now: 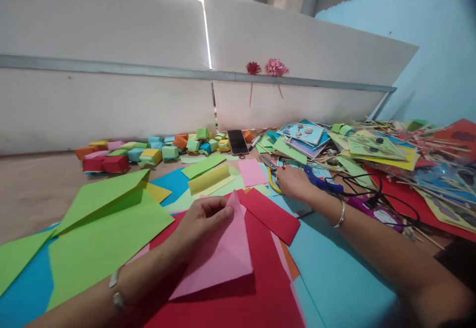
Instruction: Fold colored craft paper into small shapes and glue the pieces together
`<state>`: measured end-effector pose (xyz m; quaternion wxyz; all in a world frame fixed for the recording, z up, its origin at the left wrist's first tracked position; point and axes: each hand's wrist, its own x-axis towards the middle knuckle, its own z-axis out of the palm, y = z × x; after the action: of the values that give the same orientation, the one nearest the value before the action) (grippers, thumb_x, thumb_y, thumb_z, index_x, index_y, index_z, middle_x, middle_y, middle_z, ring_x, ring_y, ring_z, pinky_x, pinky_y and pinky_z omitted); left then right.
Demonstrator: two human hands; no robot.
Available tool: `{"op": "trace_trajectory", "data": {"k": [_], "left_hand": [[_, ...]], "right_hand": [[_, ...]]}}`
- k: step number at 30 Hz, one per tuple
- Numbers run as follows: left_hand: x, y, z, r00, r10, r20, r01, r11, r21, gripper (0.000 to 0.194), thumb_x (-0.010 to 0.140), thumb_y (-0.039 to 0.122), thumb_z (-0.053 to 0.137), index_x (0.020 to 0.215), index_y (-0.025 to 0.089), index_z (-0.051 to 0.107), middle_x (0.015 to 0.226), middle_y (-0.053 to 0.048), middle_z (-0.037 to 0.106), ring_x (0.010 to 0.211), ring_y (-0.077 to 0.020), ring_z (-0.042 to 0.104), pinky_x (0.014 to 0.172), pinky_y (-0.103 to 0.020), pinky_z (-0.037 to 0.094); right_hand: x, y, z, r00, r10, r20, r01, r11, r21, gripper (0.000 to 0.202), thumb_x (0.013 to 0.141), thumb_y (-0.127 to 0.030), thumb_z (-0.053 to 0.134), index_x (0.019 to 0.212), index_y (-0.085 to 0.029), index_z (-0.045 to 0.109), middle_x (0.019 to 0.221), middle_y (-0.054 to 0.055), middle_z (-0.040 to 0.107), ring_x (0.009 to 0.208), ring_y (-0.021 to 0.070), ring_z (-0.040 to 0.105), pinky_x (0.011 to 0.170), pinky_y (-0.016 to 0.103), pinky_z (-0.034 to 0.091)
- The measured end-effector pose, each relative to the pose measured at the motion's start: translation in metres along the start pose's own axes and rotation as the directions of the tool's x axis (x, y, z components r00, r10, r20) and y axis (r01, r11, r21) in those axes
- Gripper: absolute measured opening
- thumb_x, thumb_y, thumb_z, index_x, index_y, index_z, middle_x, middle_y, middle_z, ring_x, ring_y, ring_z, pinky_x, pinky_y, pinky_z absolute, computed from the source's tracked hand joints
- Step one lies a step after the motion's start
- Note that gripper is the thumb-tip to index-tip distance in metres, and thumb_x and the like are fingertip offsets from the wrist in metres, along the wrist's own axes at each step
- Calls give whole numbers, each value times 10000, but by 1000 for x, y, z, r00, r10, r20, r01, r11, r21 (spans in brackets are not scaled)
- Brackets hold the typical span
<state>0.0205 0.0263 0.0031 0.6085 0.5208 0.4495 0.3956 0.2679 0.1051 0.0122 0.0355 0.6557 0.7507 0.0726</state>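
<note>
My left hand point(210, 214) pinches a folded sheet of pink paper point(223, 258) near its top corner, between thumb and fingers. The pink sheet tilts above a large red sheet point(267, 273). Farther forward and to the right, my right hand point(293, 181) is closed at a pair of scissors with a yellow handle point(274, 183); its fingers partly cover them. The scissors' metal blades point away to the left. Just right of that hand lies a blue glue gun point(323, 181). A smaller red folded piece point(273, 215) rests beside the pink sheet.
Green sheets point(107, 229) spread at left. Several small paper boxes point(150, 157) line the back, near a phone point(237, 142). Light blue paper point(334, 268) covers the right front. A purple power strip point(372, 211), black cable, cards point(301, 133) and sticks crowd the right. Paper flowers point(276, 67) hang on the white panel.
</note>
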Motion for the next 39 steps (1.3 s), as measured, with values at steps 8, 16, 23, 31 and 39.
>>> {"op": "trace_trajectory", "data": {"k": [8, 16, 23, 31, 39], "left_hand": [[3, -3, 5, 986, 34, -165, -49, 995, -86, 319, 706, 443, 749, 725, 164, 596, 582, 23, 599, 462, -92, 523, 433, -185, 383], [9, 0, 1, 915, 193, -354, -238, 967, -89, 494, 699, 437, 742, 1068, 231, 486, 595, 73, 636, 460, -123, 565, 425, -189, 408], [5, 2, 6, 909, 228, -350, -263, 963, -56, 734, 699, 390, 741, 1333, 193, 428, 574, 77, 594, 459, -114, 530, 432, -189, 399], [-8, -3, 10, 915, 289, -282, -291, 956, 35, 748, 741, 374, 745, 1430, 292, 465, 648, 41, 655, 487, -107, 546, 446, -195, 431], [-13, 4, 15, 975, 194, -112, -183, 978, 102, 55, 566, 274, 792, 606, 235, 794, 649, -57, 758, 624, -197, 678, 580, -256, 539]], "right_hand": [[2, 17, -11, 998, 14, -69, -9, 997, 71, 280, 899, -221, 517, 1126, -65, 566, 1029, 231, 678, 992, 321, 664, 797, 348, 480], [-31, 21, -42, 937, 160, -311, 211, 450, 868, 603, 851, -372, 573, 1373, -172, 346, 882, 49, 636, 688, 187, 651, 565, 290, 521], [-69, -17, -42, 987, -123, 103, -95, 67, 993, 528, 762, -370, 701, 1207, -158, 510, 491, -93, 518, 313, 52, 370, 326, 177, 266], [-86, -60, -50, 959, -128, 251, -265, -107, 958, 517, 644, -97, 694, 1135, -161, 548, 529, -109, 520, 372, 39, 377, 368, 174, 317], [-84, -61, -39, 964, -156, 214, -238, -155, 959, 616, 574, -78, 717, 1163, -148, 552, 563, -111, 512, 405, 35, 369, 381, 179, 294]]}}
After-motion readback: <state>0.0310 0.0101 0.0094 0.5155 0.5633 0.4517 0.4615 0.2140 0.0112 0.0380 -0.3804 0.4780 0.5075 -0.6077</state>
